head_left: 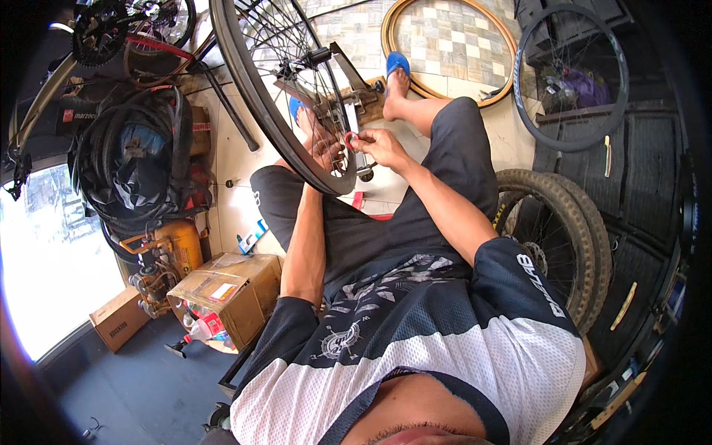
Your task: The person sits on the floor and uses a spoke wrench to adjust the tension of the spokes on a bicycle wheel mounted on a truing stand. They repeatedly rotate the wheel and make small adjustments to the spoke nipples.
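Note:
A spoked bicycle wheel (297, 163) stands upright between my legs, mounted by its hub (319, 55) in a metal truing stand (363, 98). Near the lower part of the rim, my right hand (380, 148) pinches a small red round spoke wrench (351, 139) against the spokes. My left hand (323, 150) reaches in from the other side of the rim; its fingers close on the spokes just left of the wrench. Rim and spokes partly hide those fingertips.
Left of me are hanging black tires (111, 148), an orange compressor (178, 245) and a cardboard box (241, 293) with bottles. Tan hoops (452, 98) lie on the floor ahead. On the right stand knobby tires (586, 245) and another wheel (523, 96).

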The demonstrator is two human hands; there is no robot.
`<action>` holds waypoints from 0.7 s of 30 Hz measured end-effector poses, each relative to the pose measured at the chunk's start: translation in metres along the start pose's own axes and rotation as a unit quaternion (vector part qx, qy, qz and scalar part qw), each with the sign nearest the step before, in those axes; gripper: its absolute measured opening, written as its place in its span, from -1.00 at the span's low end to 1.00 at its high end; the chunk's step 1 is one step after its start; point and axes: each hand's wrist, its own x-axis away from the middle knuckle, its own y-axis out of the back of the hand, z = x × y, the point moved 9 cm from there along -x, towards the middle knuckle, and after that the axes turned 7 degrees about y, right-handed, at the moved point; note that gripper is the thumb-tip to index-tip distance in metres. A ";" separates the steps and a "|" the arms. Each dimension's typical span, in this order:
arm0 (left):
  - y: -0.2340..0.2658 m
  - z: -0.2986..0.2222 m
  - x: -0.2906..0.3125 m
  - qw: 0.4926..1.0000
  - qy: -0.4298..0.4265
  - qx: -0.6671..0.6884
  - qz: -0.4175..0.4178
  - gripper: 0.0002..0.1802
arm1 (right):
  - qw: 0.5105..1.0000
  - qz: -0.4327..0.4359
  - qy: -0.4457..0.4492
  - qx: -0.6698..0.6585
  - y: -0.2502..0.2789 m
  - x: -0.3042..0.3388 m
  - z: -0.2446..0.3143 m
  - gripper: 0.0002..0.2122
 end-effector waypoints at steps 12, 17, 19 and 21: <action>-0.003 -0.026 0.013 0.997 -0.041 -0.058 0.006 -0.69 | 0.994 0.081 0.041 -0.064 -0.043 -0.011 -0.023 -0.72; -0.003 -0.045 0.021 0.982 -0.087 -0.164 -0.027 -0.61 | 0.994 0.028 0.056 0.087 -0.026 0.000 0.004 -0.53; -0.006 -0.058 0.028 0.969 -0.110 -0.213 -0.061 -0.57 | 0.988 0.007 0.055 0.147 -0.026 0.009 0.021 -0.46; -0.008 -0.067 0.033 0.959 -0.129 -0.239 -0.079 -0.53 | 0.984 0.006 0.042 0.171 -0.028 0.010 0.024 -0.49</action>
